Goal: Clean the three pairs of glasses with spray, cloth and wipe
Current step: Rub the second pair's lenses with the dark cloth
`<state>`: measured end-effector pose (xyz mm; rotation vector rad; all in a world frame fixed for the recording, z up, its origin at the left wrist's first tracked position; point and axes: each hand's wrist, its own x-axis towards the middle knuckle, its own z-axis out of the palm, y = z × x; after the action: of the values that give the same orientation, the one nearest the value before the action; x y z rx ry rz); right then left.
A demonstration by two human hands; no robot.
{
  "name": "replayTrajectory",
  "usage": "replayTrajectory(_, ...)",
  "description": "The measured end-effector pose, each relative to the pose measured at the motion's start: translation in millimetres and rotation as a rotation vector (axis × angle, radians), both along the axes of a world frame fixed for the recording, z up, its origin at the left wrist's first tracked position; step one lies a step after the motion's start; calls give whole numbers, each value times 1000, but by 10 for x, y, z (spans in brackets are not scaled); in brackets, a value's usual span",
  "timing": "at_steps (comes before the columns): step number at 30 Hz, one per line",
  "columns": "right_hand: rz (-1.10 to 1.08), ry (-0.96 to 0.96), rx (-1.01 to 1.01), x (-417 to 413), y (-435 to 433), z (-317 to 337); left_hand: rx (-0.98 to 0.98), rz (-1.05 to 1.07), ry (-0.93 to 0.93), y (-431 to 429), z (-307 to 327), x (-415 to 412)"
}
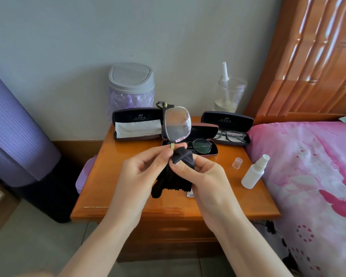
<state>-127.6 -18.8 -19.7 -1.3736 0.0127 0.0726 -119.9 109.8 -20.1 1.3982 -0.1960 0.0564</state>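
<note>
Left hand [140, 172] pinches the glasses [177, 122], right hand [200, 176] grips black cloth [174, 176] hiding their lower lens.

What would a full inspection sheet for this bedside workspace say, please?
Surface: wooden bedside table, glossy, crowded at the back.
Job's things: rectangular glasses held up on end; black cloth bunched at their lower end; round glasses in the middle case; black-framed glasses in the right case; left case holds a white cloth; all three open; white spray bottle uncapped, clear cap beside it.
Clutter: grey swing-lid bin, clear jar with liquid.
Hands: left hand pinches the rectangular glasses' frame; right hand pinches the black cloth.
Cables: nothing seen.
Surroundings: pink floral bed, wooden headboard, purple cylinder at left.
</note>
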Motion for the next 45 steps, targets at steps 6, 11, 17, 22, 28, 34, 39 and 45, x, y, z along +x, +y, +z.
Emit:
replayTrajectory(6,35,-27,35,-13,-3,0,16,19,-26,-28,27,-31)
replayTrajectory(11,-9,-54,45,-24,35,21,6,71,-34,-56,37,-47)
replayTrajectory(17,-68,-62,-45,-63,72,-23,-87,67,14,-73,24,-47)
replayTrajectory(22,-11,-20,-33,-88,19,-66,-166,65,37,-24,37,0)
replayTrajectory(28,80,-37,-84,-113,-1,-54,-197,81,61,-7,23,19)
replayTrajectory(34,55,-25,-115,-76,6,-64,-176,62,53,-49,13,-16)
replayTrajectory(39,-33,-23,-77,-37,47,-79,-98,75,34,-56,4,-35)
replayTrajectory(45,25,-74,-91,-50,27,-26,-103,122,12,-43,-4,-37)
